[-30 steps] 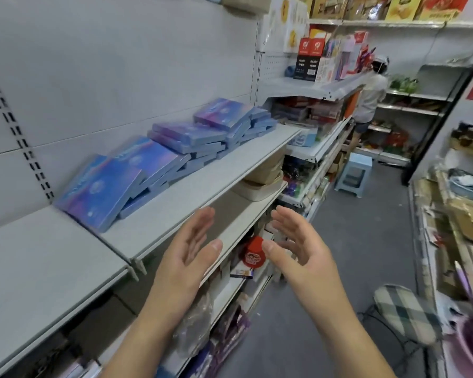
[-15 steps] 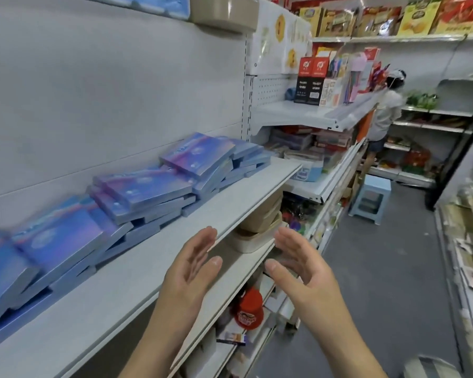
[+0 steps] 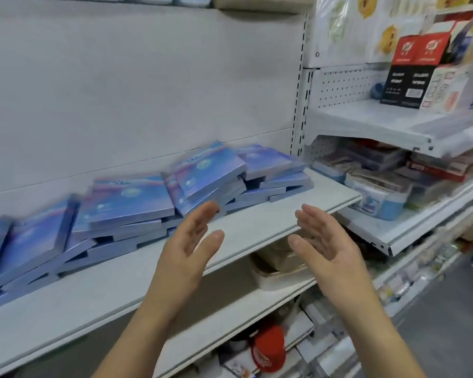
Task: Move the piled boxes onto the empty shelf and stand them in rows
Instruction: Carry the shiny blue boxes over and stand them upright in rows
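- Your flat, glossy blue-violet cardboard boxes (image 3: pixel 137 197) lie in a loose, slanting pile along the back of the white matte metal shelf (image 3: pixel 257 225). They lean on one another, and none stands upright.
- Behind them rises a plain, smooth pale-grey back panel (image 3: pixel 148 91).
- Your left hand (image 3: pixel 191 249) and right hand (image 3: pixel 325 241) hover at the shelf's front edge. The palms face each other, the fingers are straight and wide apart, and neither hand holds anything. Your left fingertips are near the pile; whether they touch it is unclear.
- Rightward, a perforated white panel (image 3: pixel 344 83) backs a higher shelf with red-and-black cartons (image 3: pixel 413 69).
- One level below sits a beige plastic tub (image 3: pixel 279 271).
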{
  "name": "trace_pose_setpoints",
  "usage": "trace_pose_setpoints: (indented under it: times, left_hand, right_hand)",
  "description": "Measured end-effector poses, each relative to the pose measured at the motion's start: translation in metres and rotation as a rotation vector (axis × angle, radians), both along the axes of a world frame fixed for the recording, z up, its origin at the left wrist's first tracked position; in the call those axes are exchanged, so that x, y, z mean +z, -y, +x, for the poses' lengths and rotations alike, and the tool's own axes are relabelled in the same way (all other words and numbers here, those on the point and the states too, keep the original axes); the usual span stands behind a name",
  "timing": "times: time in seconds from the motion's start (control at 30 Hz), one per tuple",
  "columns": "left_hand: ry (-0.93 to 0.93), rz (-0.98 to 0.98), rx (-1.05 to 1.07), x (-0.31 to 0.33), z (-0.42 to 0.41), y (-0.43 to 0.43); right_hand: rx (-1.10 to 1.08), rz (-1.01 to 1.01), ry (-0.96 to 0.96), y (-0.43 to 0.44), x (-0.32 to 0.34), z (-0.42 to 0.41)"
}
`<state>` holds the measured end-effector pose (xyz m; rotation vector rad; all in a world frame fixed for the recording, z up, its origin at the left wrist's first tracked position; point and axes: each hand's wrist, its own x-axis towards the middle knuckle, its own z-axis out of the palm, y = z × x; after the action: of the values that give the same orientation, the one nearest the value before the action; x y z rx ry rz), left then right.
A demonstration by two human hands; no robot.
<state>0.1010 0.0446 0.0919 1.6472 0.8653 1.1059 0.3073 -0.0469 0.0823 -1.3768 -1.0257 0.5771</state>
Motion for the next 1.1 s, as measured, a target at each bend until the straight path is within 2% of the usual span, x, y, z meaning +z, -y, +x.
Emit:
trace_pose_setpoints:
  times: [0.1, 0.33, 0.47, 0.57, 0.7, 0.83, 0.9, 0.97, 1.1]
  left_hand:
    - [0.031, 0.007, 0.090, 0.008, 0.017, -0.029]
    - [-0.014, 0.048, 0.305, 0.042, 0.042, -0.126]
    - [-0.132, 0.011, 0.389, 0.039, 0.047, -0.153]
    - [-0.324, -0.069, 0.449, 0.039, 0.055, -0.164]
    - [-0.827, -0.062, 0.617, 0.049, 0.061, -0.177]
    - [-1.175, -0.123, 0.722, 0.059, 0.072, -0.180]
    - [-1.282, -0.128, 0.760, 0.060, 0.078, -0.184]
    - [-1.335, -0.197, 0.753, 0.059, 0.083, -0.186]
    - [-1.230, -0.313, 0.740, 0.061, 0.083, -0.187]
  right_hand:
    - [0.072, -0.033, 0.027, -0.038, 0.002, 0.023]
    - [0.051, -0.031, 0.193, -0.137, 0.042, 0.086]
    - [0.073, -0.094, 0.263, -0.187, 0.048, 0.116]
    - [0.094, -0.151, 0.328, -0.225, 0.047, 0.129]
    - [0.145, -0.190, 0.485, -0.265, 0.047, 0.137]
    - [0.142, -0.453, 0.882, -0.286, 0.048, 0.148]
    - [0.177, -0.555, 0.961, -0.295, 0.049, 0.154]
    - [0.217, -0.561, 0.971, -0.300, 0.048, 0.157]
    - [0.222, -0.469, 0.936, -0.305, 0.045, 0.160]
